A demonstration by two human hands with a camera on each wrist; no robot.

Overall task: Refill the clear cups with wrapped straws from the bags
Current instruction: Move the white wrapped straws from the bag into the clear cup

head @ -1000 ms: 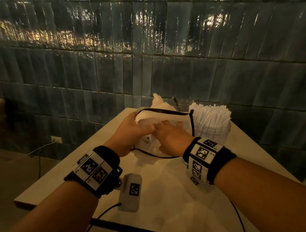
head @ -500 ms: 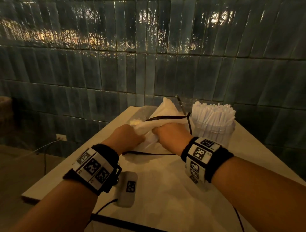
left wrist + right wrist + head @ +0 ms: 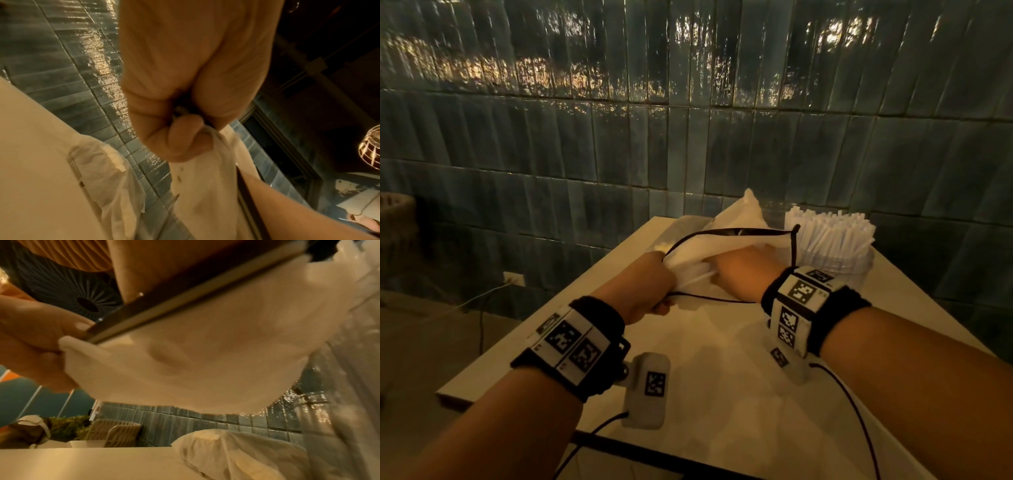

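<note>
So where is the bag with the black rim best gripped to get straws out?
At the black-edged mouth, from the near side: the left hand already pinches one corner, the right hand reaches inside. The bag is limp, so its stiffer rim likely gives the firmest hold.

A pale table (image 3: 722, 394) stands against a glossy dark-tiled wall (image 3: 688, 137). Left of the table's edge, a white socket (image 3: 514, 278) sits low on the wall, with a cord (image 3: 479, 301) plugged in.

The dark blue-green wall tiles (image 3: 619, 144) were glossy; the white tabletop (image 3: 722, 359) smooth and matt; the translucent plastic bag (image 3: 722, 245) crinkled.
</note>
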